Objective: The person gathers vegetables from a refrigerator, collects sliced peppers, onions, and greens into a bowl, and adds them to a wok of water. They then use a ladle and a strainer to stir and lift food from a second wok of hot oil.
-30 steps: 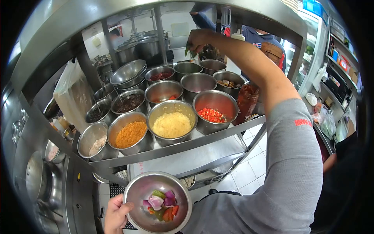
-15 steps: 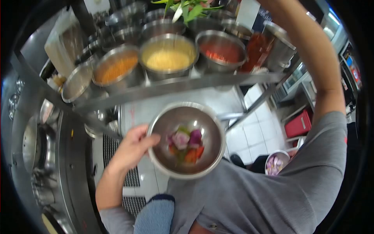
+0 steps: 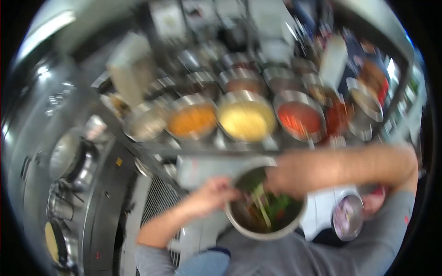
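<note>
My left hand (image 3: 212, 197) grips the left rim of a steel mixing bowl (image 3: 239, 226), fingers closed on its edge. Inside the bowl lie green leafy stalks (image 3: 281, 202), with bits of red and orange partly covered beneath them. Over the bowl's right far rim is my right hand (image 3: 287, 174), smeared by motion, its fingers down towards the greens and mostly hidden. Whether those fingers still hold any of the greens does not show.
A metal shelf (image 3: 209, 151) ahead carries several steel pots, with yellow (image 3: 246, 122), orange (image 3: 191, 123) and red (image 3: 299, 119) contents. At right, another person's hand (image 3: 373, 202) is at a bowl of cut shallots (image 3: 347, 216). A steel counter (image 3: 103, 193) with pans stands left.
My right hand has come down from the raised reach to the bowl. Green leafy stalks now lie in the bowl over the earlier pieces. The view has tilted up; the left hand keeps its grip.
</note>
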Demonstrator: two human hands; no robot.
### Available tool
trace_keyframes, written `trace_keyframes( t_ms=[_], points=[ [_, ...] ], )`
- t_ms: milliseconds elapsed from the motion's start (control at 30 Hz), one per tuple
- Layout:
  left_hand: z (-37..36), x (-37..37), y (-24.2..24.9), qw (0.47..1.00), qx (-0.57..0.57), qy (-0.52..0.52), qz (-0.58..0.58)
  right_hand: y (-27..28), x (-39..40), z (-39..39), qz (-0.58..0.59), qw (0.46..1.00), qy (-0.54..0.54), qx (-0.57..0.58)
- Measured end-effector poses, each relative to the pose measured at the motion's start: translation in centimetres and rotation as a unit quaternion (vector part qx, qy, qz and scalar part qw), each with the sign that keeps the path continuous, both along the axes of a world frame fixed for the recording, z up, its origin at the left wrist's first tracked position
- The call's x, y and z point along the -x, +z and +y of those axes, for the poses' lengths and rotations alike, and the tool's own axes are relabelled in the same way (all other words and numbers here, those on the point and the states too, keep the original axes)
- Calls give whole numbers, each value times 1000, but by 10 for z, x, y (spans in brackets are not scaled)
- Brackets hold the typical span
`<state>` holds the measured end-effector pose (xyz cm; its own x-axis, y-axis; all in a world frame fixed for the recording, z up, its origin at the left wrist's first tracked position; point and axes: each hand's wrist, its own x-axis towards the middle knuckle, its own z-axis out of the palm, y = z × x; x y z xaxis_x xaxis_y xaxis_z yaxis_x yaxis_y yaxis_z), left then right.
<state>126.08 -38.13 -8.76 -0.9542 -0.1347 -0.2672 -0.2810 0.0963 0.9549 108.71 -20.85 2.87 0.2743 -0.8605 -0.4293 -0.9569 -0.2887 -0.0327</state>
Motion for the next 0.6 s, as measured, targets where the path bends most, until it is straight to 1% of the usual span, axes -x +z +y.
trace_keyframes(
  t_ms=[33, 67, 100, 133, 200, 233, 267, 300, 333, 367, 400, 467, 600],
  points=[
    [1, 4, 0, 1000, -3, -16, -4, 5, 0, 7, -76, 996, -31, -39],
    [2, 7, -8, 996, -84, -11, 22, 2, 3, 7, -79, 993, -38, -81],
    [4, 13, -14, 986, -164, -5, 15, 7, 4, 8, -98, 992, -31, -74],
    [1, 16, -6, 987, -157, 6, 32, 11, 0, 8, -104, 991, -49, -73],
    [9, 16, -16, 985, -174, 6, 19, 11, 2, 0, -82, 988, -53, -118],
    [0, 15, -12, 995, -101, -15, -15, 9, 2, -7, -56, 991, -37, -112],
    [2, 14, 0, 995, -101, -10, -25, 10, -2, -10, 0, 995, -58, -79],
    [-7, 17, -16, 996, -85, -9, -27, 16, -2, -17, 5, 996, -75, -53],
    [-19, 17, -37, 997, -67, -24, -7, 14, -2, -25, 50, 999, -14, 6],
    [-16, 18, -32, 986, -160, -31, 21, 29, -7, -35, 27, 996, -74, -51],
    [-14, 15, -24, 982, -185, -28, 12, 41, -15, -30, 23, 992, -122, 20],
    [-24, 17, -33, 971, -236, -40, 19, 46, -20, -33, -18, 981, -162, 108],
    [-41, 29, -44, 955, -269, -119, 17, 56, -35, -50, 19, 955, -265, 129]
  ],
)
